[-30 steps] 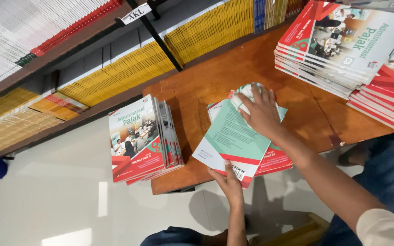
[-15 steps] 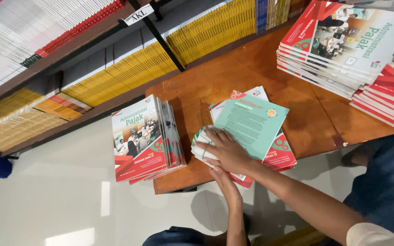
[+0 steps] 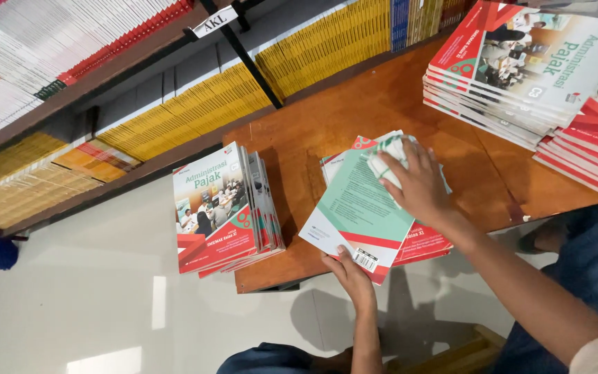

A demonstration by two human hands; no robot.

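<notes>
**Wiping a book on the wooden table**

The right hand (image 3: 420, 183) presses a crumpled white cloth (image 3: 384, 163) against the back cover of a green book (image 3: 358, 208), fingers closed over it. The left hand (image 3: 351, 273) pinches the book's near corner. The book lies on a short pile (image 3: 420, 242) at the table (image 3: 354, 111) edge, between two taller stacks (image 3: 226, 208).

A worn, orange-brown wooden surface (image 3: 375, 104) runs diagonally across the view, its varnish scuffed in patches. Behind it stand dark wooden shelves (image 3: 105, 76) packed tight with rows of thin yellow-spined books (image 3: 195, 111) and white-and-red ones (image 3: 50, 34) — a black metal brace (image 3: 240, 52) crosses between them. Below lies a pale, glossy tiled floor (image 3: 70, 305), catching soft light reflections.
</notes>
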